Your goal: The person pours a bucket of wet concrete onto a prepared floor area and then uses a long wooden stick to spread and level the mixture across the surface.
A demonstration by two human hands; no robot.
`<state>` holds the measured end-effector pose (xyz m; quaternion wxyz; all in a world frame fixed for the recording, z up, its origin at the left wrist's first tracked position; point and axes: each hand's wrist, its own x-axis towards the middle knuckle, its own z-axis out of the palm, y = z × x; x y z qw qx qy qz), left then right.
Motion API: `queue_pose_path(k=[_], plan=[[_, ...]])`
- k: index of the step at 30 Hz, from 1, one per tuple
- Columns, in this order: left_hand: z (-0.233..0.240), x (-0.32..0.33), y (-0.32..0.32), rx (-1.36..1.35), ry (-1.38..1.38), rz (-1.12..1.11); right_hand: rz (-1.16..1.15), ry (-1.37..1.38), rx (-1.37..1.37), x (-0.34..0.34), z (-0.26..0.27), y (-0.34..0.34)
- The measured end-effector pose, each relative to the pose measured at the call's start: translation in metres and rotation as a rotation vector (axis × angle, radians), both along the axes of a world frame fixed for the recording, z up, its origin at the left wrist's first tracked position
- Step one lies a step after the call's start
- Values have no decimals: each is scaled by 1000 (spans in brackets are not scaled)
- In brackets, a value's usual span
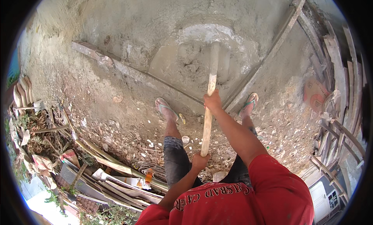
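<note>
A long wooden tool handle (207, 123) runs away from my body, its far part coated in grey cement. My right hand (213, 100) is wrapped around its middle. Close to my legs, my left hand (200, 161) grips the near end. The tool's head is sunk in wet cement mix (192, 56), so I cannot tell whether it is a hoe or a shovel. Pale, wet slurry (207, 31) lies along the far side of the mix. Two boards, the left plank (140, 75) and the right plank (268, 57), meet in a V just before my feet.
My sandalled left foot (166, 108) and right foot (249, 104) stand outside the planks. Stacked timber (338, 62) and a torn paper sack (315, 94) lie at right. Boards and poles (116, 163) cross the lower left. Rubble (110, 131) litters the dirt.
</note>
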<state>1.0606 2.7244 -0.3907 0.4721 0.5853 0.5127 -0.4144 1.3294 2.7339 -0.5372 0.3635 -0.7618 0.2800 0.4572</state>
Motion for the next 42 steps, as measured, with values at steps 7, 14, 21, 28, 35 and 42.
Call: queue_pose_path(k=[7,14,21,28,35,42], plan=[[-61,97,39,-94,-254,295,5,-356,305,121,47,65],[21,96,-36,-266,-72,552,274,-48,74,69,-19,-4],[42,-20,-67,-180,-28,352,290,-83,79,-7,77,-14],[2,119,-23,-163,-93,881,556,-21,340,85,54,118],[72,124,-118,-620,-35,1164,581,188,169,47,34,2],[58,83,-72,-550,-89,378,140,-225,137,88,103,-61]])
